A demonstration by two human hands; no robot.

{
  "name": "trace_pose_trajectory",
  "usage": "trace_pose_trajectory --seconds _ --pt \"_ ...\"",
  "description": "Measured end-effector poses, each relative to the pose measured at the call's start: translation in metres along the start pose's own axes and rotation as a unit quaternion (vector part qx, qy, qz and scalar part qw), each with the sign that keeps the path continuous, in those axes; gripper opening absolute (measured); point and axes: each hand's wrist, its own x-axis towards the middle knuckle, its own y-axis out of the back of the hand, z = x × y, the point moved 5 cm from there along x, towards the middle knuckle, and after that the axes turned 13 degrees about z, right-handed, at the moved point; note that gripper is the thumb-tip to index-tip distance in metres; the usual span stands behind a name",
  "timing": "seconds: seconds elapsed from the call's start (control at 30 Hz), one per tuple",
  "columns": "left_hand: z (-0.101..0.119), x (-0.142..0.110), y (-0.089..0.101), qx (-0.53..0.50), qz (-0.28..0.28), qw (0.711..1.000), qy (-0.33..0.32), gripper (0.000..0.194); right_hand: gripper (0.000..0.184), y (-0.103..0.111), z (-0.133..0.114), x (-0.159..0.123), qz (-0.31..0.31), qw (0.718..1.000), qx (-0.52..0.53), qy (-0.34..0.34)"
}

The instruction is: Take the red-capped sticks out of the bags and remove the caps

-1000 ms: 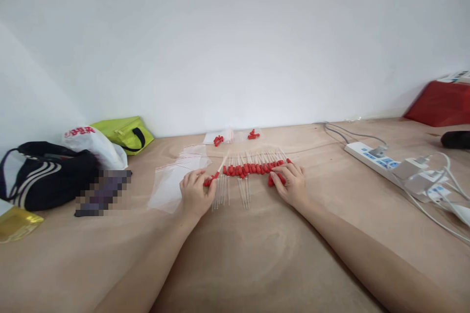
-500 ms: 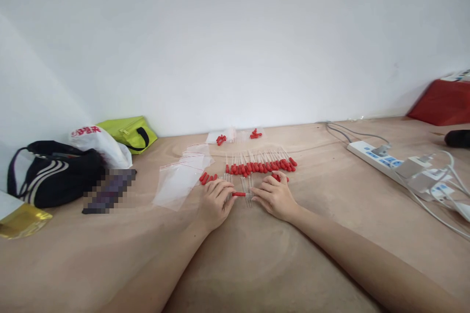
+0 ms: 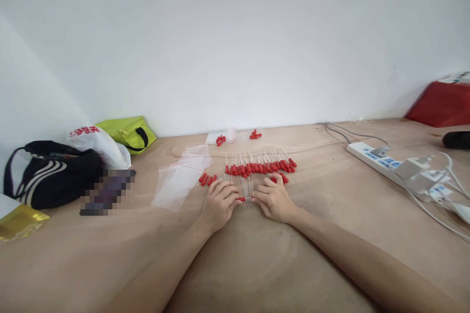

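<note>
Between my fingertips lies a red rubber dropper bulb (image 3: 241, 199), pinched at its left end by my left hand (image 3: 219, 201). My right hand (image 3: 275, 200) pinches a thin glass dropper tube (image 3: 248, 199) whose end meets the bulb; how far it sits inside is too small to tell. Several loose glass tubes (image 3: 246, 185) lie under and just behind this spot. Beyond my hands is a row of droppers with red bulbs (image 3: 257, 168), their glass tips pointing toward the wall. Loose red bulbs (image 3: 207, 179) rest by my left hand, and others (image 3: 284, 178) by my right fingers.
Clear zip bags (image 3: 176, 186) overlap left of my hands. Two bagged groups of droppers (image 3: 221, 140) lie near the wall. A black bag (image 3: 62, 176) and a lime-green bag (image 3: 128, 133) stand at left. At right are a power strip (image 3: 374, 159) with cables and a red bag (image 3: 440, 103).
My left hand has shifted slightly right and the gap between my hands is narrower. Less of the red bulb shows between the fingers now.
</note>
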Motion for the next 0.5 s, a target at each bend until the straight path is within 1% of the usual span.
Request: trace_pose_trajectory --seconds 0.27,0.5 --pt "0.0044 0.0007 0.0055 -0.016 0.000 1.000 -0.006 0.021 0.025 0.0043 -0.0021 0.0004 0.007 0.999 0.031 -0.001" --pt "0.0071 0.0025 0.0065 -0.022 -0.013 1.000 -0.009 0.021 0.021 0.0046 -0.0021 -0.0009 0.008 0.999 0.045 -0.001"
